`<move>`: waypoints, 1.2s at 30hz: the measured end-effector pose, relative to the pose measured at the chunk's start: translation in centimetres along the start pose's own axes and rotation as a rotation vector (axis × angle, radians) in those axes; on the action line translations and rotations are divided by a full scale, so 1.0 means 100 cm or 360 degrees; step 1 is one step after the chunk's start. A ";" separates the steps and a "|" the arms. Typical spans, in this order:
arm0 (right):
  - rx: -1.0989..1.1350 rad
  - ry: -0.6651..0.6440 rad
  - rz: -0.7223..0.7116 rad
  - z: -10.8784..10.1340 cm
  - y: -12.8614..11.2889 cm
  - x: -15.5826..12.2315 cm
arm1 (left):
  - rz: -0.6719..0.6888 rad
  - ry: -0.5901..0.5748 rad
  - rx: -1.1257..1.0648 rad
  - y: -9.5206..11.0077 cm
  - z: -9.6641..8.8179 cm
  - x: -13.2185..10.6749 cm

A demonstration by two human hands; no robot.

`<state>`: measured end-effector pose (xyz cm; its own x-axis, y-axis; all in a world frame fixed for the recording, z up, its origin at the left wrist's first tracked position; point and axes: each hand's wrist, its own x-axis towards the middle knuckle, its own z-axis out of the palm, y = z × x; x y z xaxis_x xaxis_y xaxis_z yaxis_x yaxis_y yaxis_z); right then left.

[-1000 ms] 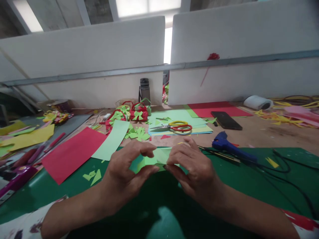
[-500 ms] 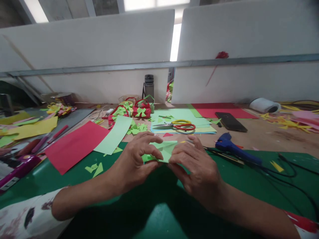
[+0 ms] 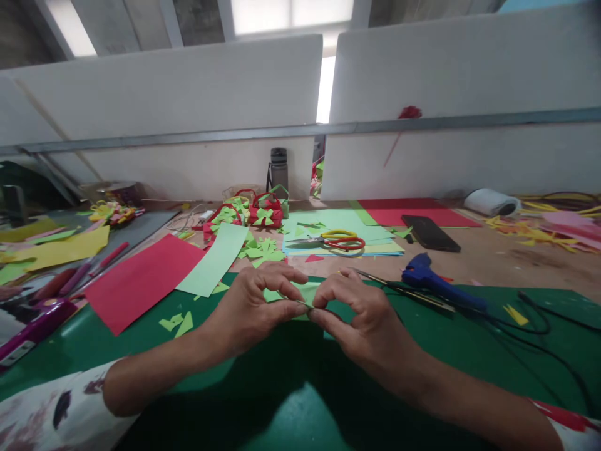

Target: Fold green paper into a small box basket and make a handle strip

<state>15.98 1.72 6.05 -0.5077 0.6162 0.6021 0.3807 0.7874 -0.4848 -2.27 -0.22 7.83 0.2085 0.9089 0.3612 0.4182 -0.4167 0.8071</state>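
A green mat (image 3: 460, 341) is covering the near part of the bench, with a red sheet (image 3: 143, 285) and a pale green strip (image 3: 213, 262) lying toward the left, seemingly awaiting use. Farther back, red paper baskets (image 3: 277, 221) are sitting beside green cutouts (image 3: 267, 249), apparently nearing completion, while the piece in hand is looking only partway shaped. The left hand (image 3: 256, 304) is arching over a hollow palm, pinching the near edge between thumb and forefinger; the right hand (image 3: 359, 313) is pinching the same edge just beside it, fingertips almost meeting. Between both, a small green paper (image 3: 307, 292) is being held over the mat, its folds partly hiding behind the fingers
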 end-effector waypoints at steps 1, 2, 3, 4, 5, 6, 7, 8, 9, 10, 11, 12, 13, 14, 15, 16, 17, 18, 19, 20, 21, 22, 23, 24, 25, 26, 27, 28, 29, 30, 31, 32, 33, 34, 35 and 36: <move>0.0016 -0.0009 0.0019 0.000 0.000 0.000 | 0.0005 0.0001 0.0011 0.000 0.000 0.000; 0.0027 -0.0016 0.0028 0.001 -0.001 0.000 | 0.0012 0.0001 0.0022 0.001 0.000 0.000; 0.0036 -0.0017 0.0031 0.001 -0.001 0.000 | 0.0019 0.0000 0.0034 0.001 0.000 0.000; 0.0046 -0.0019 0.0036 0.002 -0.001 0.000 | 0.0024 -0.0002 0.0049 0.002 -0.001 0.000; 0.0057 -0.0023 0.0051 0.003 -0.002 0.000 | 0.0032 -0.0005 0.0066 0.002 -0.001 0.000; 0.0070 -0.0033 0.0075 0.004 -0.002 0.000 | 0.0042 -0.0010 0.0083 0.003 -0.001 0.000; 0.0086 -0.0042 0.0103 0.005 -0.002 -0.001 | 0.0057 -0.0014 0.0097 0.003 -0.001 0.000; 0.0106 -0.0047 0.0130 0.006 -0.002 -0.001 | 0.0077 -0.0016 0.0106 0.003 -0.001 0.000; 0.0129 -0.0054 0.0157 0.006 -0.002 0.000 | 0.0095 -0.0018 0.0106 0.003 -0.001 0.000; 0.0155 -0.0058 0.0179 0.006 -0.003 0.000 | 0.0108 -0.0018 0.0097 0.003 -0.001 0.000; 0.0184 -0.0053 0.0193 0.005 -0.003 0.001 | 0.0116 -0.0017 0.0083 0.002 -0.002 0.000; 0.0212 -0.0051 0.0202 0.004 -0.003 0.002 | 0.0121 -0.0014 0.0070 0.002 -0.002 0.000; 0.0234 -0.0051 0.0207 0.003 -0.003 0.003 | 0.0130 -0.0014 0.0064 0.001 -0.002 0.000; 0.0247 -0.0051 0.0208 0.002 -0.003 0.004 | 0.0148 -0.0019 0.0068 0.000 -0.003 0.001; 0.0249 -0.0045 0.0204 0.001 -0.002 0.005 | 0.0176 -0.0021 0.0083 -0.001 -0.003 0.001; 0.0242 -0.0036 0.0201 0.000 -0.002 0.006 | 0.0204 -0.0025 0.0107 -0.001 -0.004 0.001; 0.0226 -0.0033 0.0204 0.000 -0.001 0.007 | 0.0222 -0.0031 0.0138 -0.002 -0.004 0.002; 0.0206 -0.0032 0.0212 0.000 0.001 0.007 | 0.0231 -0.0041 0.0172 -0.003 -0.005 0.003; 0.0184 -0.0033 0.0223 0.001 0.002 0.007 | 0.0231 -0.0052 0.0205 -0.004 -0.005 0.004; 0.0164 -0.0035 0.0233 0.002 0.004 0.007 | 0.0223 -0.0067 0.0234 -0.004 -0.005 0.005; 0.0145 -0.0037 0.0243 0.003 0.005 0.006 | 0.0211 -0.0086 0.0257 -0.005 -0.006 0.005; 0.0129 -0.0035 0.0249 0.004 0.006 0.006 | 0.0199 -0.0105 0.0271 -0.005 -0.006 0.006; 0.0116 -0.0029 0.0248 0.005 0.007 0.006 | 0.0187 -0.0118 0.0274 -0.005 -0.005 0.007; 0.0105 -0.0022 0.0243 0.006 0.007 0.006 | 0.0176 -0.0131 0.0269 -0.006 -0.005 0.008; 0.0097 -0.0015 0.0233 0.006 0.008 0.006 | 0.0171 -0.0134 0.0261 -0.006 -0.004 0.008; 0.0091 -0.0004 0.0214 0.006 0.007 0.006 | 0.0179 -0.0130 0.0253 -0.005 -0.004 0.009; 0.0087 0.0005 0.0187 0.005 0.007 0.007 | 0.0200 -0.0120 0.0255 -0.005 -0.003 0.009; 0.0085 0.0009 0.0153 0.004 0.006 0.007 | 0.0235 -0.0111 0.0271 -0.005 -0.002 0.009; 0.0086 0.0004 0.0119 0.003 0.005 0.008 | 0.0280 -0.0101 0.0298 -0.004 -0.001 0.010; 0.0088 -0.0009 0.0095 0.002 0.005 0.009 | 0.0326 -0.0095 0.0330 -0.003 -0.001 0.010; 0.0093 -0.0026 0.0088 0.001 0.004 0.009 | 0.0367 -0.0089 0.0357 -0.002 -0.001 0.010; 0.0099 -0.0042 0.0097 -0.001 0.004 0.010 | 0.0393 -0.0084 0.0371 -0.001 -0.003 0.011; 0.0104 -0.0051 0.0120 -0.002 0.005 0.011 | 0.0403 -0.0067 0.0369 0.000 -0.005 0.012; 0.0107 -0.0047 0.0146 -0.003 0.005 0.011 | 0.0390 -0.0043 0.0354 0.001 -0.007 0.013; 0.0107 -0.0040 0.0173 -0.004 0.006 0.012 | 0.0358 -0.0020 0.0333 0.001 -0.010 0.014; 0.0103 -0.0037 0.0200 -0.004 0.008 0.012 | 0.0320 0.0005 0.0314 0.002 -0.013 0.015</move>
<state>15.99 3.10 6.69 -0.4770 0.7089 0.5195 0.3922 0.7007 -0.5960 -3.04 1.09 9.15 0.3018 0.8077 0.5065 0.5330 -0.5834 0.6128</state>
